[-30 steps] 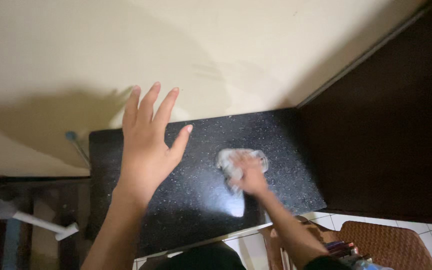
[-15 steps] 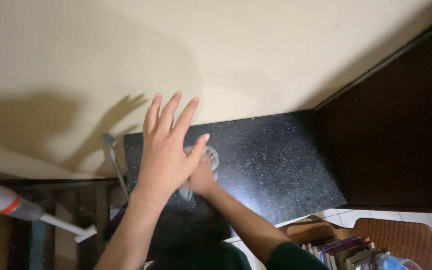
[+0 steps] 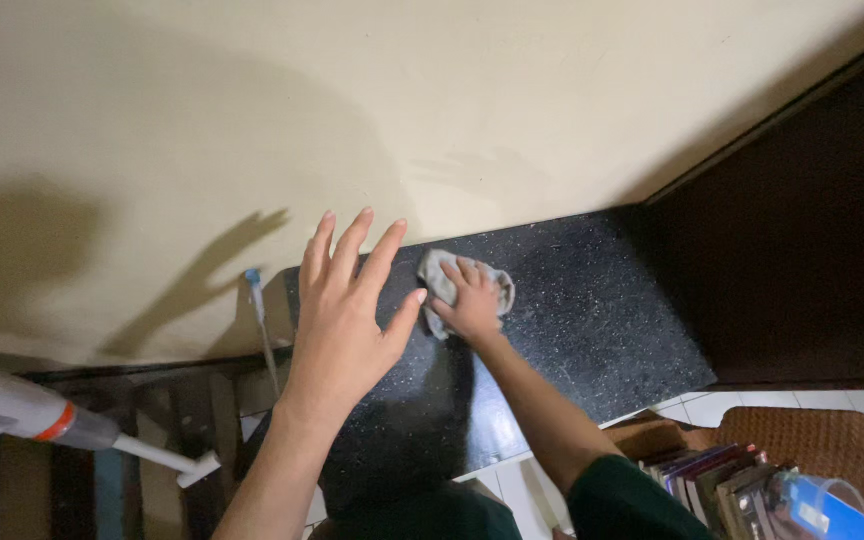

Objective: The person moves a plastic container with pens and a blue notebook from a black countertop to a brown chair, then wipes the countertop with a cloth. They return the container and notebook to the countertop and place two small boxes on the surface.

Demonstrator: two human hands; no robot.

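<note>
Right hand (image 3: 472,305) presses flat on the grey cloth (image 3: 439,275) near the black speckled ledge's (image 3: 592,320) back edge; keep even pressure. Left hand (image 3: 344,320) hovers, fingers spread.

Small white label on blue container (image 3: 820,507), bottom right.

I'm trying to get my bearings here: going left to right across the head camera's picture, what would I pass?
White and orange vacuum → thin blue-tipped stick → left hand → grey cloth under the right hand → dark door.
</note>
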